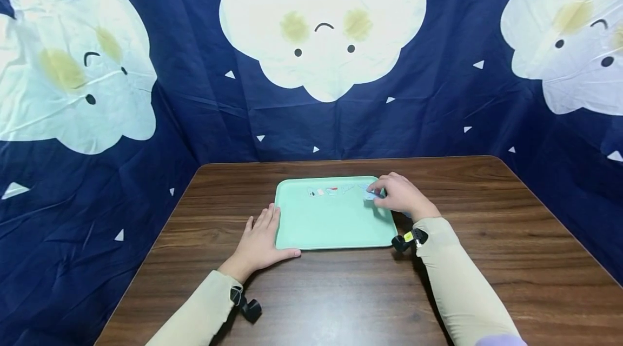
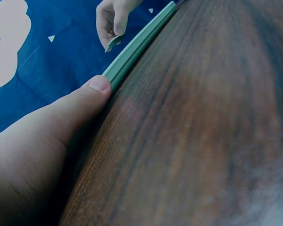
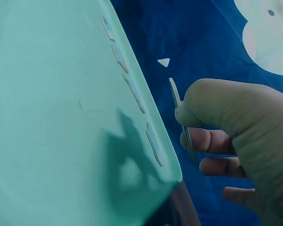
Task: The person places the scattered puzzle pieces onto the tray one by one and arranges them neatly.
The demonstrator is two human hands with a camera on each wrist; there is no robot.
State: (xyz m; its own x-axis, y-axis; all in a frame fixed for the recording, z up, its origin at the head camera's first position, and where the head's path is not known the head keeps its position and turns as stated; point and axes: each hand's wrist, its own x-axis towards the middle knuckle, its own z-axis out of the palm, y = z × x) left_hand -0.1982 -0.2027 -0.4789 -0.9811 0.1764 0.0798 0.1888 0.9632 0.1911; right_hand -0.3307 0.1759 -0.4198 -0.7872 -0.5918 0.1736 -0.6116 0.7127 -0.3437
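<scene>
A mint-green tray (image 1: 336, 227) lies on the table. My left hand (image 1: 260, 243) rests at its left front corner, fingers straight along the left side and thumb touching the front rim, as the left wrist view also shows. Over the tray's far right corner, my right hand (image 1: 401, 194) pinches a thin, flat, light-blue piece (image 1: 371, 195) between thumb and fingers. Seen edge-on in the right wrist view, that held piece (image 3: 175, 92) is off the tray surface. Several flat printed pieces, one with red on it (image 1: 332, 191), lie in a row along the far rim.
The brown wood-grain table (image 1: 336, 297) extends around the tray. Something small and blue (image 1: 406, 215) shows partly under the right wrist. A dark blue cloth (image 1: 292, 119) with white clouds hangs behind and at both sides.
</scene>
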